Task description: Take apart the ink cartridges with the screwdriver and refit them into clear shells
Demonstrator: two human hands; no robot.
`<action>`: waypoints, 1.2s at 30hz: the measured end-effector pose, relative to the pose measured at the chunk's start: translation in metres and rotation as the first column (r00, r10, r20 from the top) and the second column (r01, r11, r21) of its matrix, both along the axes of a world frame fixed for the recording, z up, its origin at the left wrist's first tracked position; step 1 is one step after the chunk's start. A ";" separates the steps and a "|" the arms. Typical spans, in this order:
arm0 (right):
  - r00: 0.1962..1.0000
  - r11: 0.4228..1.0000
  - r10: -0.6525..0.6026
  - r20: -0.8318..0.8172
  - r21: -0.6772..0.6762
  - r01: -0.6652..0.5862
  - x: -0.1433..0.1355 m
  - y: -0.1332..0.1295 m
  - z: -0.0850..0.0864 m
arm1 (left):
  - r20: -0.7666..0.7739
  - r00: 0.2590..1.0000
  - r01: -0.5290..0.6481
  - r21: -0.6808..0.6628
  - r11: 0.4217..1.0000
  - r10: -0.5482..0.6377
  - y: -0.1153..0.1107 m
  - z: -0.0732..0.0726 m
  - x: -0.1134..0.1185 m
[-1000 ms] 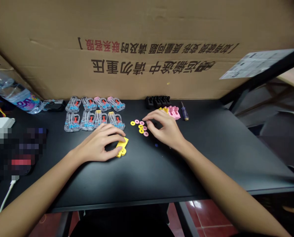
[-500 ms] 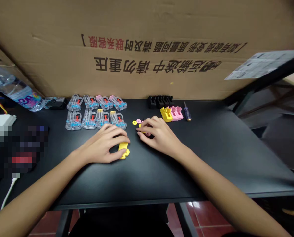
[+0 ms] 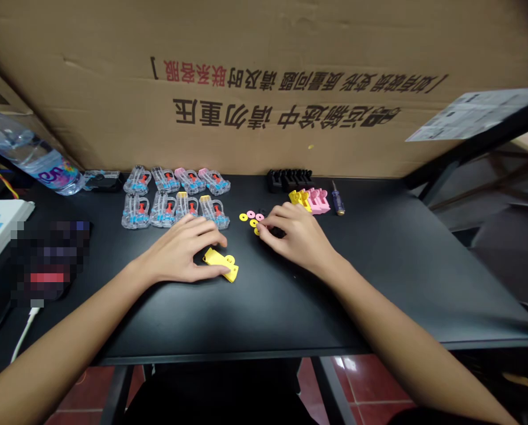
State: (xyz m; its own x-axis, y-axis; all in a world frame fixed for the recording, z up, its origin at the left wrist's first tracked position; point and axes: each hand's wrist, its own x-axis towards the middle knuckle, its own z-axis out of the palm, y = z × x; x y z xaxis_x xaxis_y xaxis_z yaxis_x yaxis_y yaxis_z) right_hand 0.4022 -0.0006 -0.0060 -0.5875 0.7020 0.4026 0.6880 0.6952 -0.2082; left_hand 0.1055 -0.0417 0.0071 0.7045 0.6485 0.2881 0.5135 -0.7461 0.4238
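Resting its thumb on the yellow part point(image 3: 220, 263) on the worktop point(image 3: 264, 313), the left hand point(image 3: 184, 251) stays loosely spread; farther right, the right hand point(image 3: 296, 236) curls at small rings point(image 3: 251, 223), whether pinching one I cannot tell.
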 end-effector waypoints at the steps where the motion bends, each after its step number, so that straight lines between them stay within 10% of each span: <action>1: 1.000 1.000 0.008 0.024 0.001 -0.008 0.000 0.000 0.002 | -0.012 1.000 0.017 -0.013 1.000 -0.017 0.000 0.000 0.000; 24: 0.955 0.952 0.292 0.059 -0.117 -0.284 -0.016 -0.018 -0.001 | -0.027 0.998 0.047 -0.036 0.998 -0.048 0.000 -0.009 0.002; 30: 0.932 0.924 0.152 -0.330 -0.286 -0.253 -0.023 -0.022 0.003 | 0.001 0.998 0.060 -0.058 0.997 -0.060 0.001 -0.011 0.002; 36: 0.872 0.775 0.067 -0.485 -0.525 -0.352 -0.033 -0.028 0.009 | 0.005 0.999 0.048 -0.074 0.996 -0.048 0.002 -0.013 0.002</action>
State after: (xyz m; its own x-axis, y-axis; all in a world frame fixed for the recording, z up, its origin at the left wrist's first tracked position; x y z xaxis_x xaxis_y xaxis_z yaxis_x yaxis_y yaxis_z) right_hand 0.3692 -0.0288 0.0031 -0.6220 0.7575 0.1981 0.2841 0.4541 -0.8444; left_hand 0.1073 -0.0398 -0.0057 0.7343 0.6337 0.2433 0.4765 -0.7365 0.4801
